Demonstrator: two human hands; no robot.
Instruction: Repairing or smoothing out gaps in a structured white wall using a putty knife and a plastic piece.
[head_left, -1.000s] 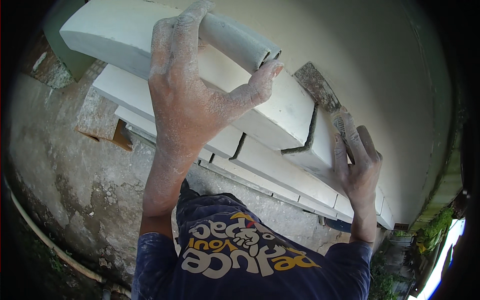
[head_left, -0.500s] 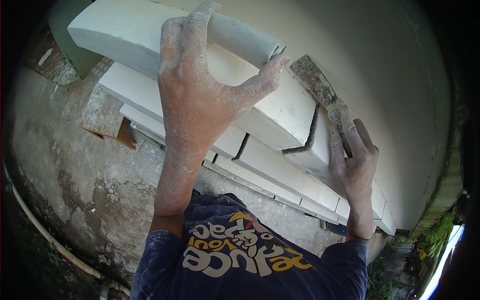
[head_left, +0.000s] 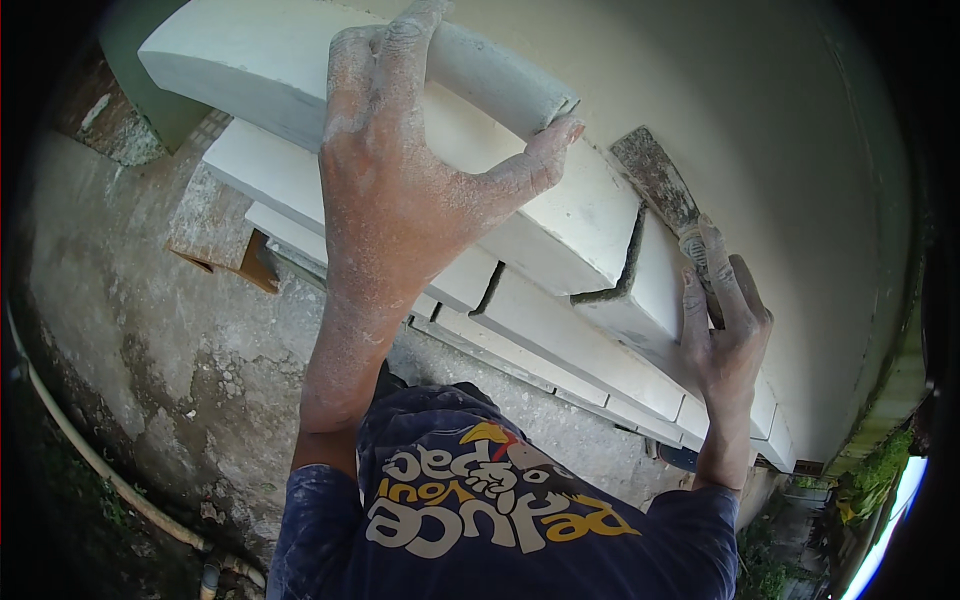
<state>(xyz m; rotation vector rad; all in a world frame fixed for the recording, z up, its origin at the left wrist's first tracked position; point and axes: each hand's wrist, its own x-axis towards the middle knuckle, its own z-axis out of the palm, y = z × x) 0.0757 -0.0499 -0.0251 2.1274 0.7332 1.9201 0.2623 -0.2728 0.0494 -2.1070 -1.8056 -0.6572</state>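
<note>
My left hand (head_left: pixel 385 185), coated in pale dust, reaches over the top white slab (head_left: pixel 575 215). Its fingers and thumb grip a grey tube-like piece (head_left: pixel 500 80) lying lengthwise along the slab, with the thumb at the right end. The tips of the fingers are partly out of sight beyond the piece. In my right hand (head_left: pixel 732 325) is a putty knife (head_left: pixel 655 170) with a worn, crusted blade pointing away from me. The blade lies close to the wall, just past a dark open joint (head_left: pixel 632 250) between two white slabs; whether it touches the wall I cannot tell.
White stepped courses (head_left: pixel 560 335) run diagonally below the slab. A plain smooth wall (head_left: pixel 800 220) rises behind. On the left are a stained concrete floor (head_left: pixel 130 290), a brown box-like object (head_left: pixel 262 265) and a pipe (head_left: pixel 90 450). Plants (head_left: pixel 880 480) grow at far right.
My right hand and the putty knife have moved right and a little nearer to me, away from the grey piece. The left hand keeps its grip almost in the same place.
</note>
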